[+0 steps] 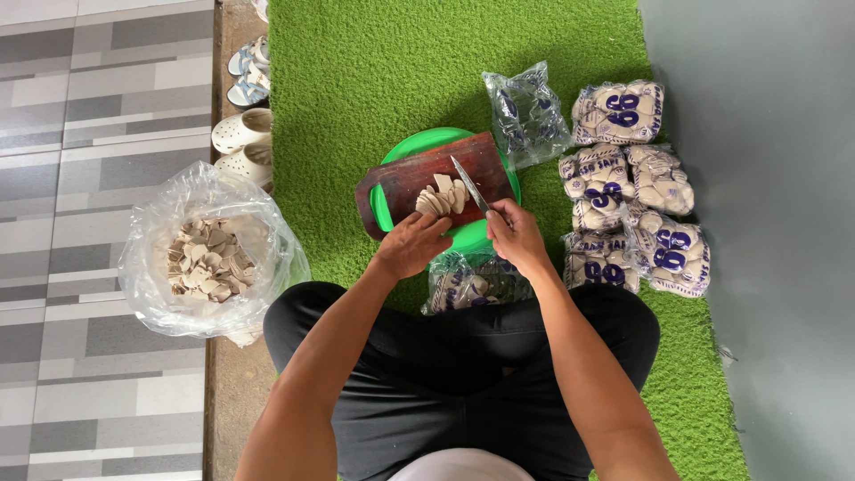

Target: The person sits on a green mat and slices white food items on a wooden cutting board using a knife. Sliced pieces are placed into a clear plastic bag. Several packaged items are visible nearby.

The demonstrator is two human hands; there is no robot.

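**Slicing on the board, seated on the green mat**

Head view, nearest first: my black-trousered lap, and just past my knees an opened clear bag (pixel 469 283) of pale pieces, lying on the artificial grass mat (pixel 356 71).

My left hand (pixel 411 244) is curled, fingertips pressed down on the near end of the row of pale slices (pixel 443 198). My right hand (pixel 517 233) is closed around the handle of the knife (pixel 469 184), blade angled up and left, its edge touching the right side of the slices.

The slices lie near the middle of a dark wooden cutting board (pixel 427 174), which rests across a green basin (pixel 419 147).

Handling, as I judge it: the pieces look light, soft and thin, likely to slide or fan out under the blade. Best held from above with bent fingertips, close behind the cut, knuckles toward the knife.

To my left, a big clear bag (pixel 209 254) holds a heap of cut slices. To my right, sealed packs (pixel 623 191) of pale round pieces lie clustered, with one emptied bag (pixel 527 114) beyond the board. Farthest left, white sandals (pixel 242 134) at the mat's edge.
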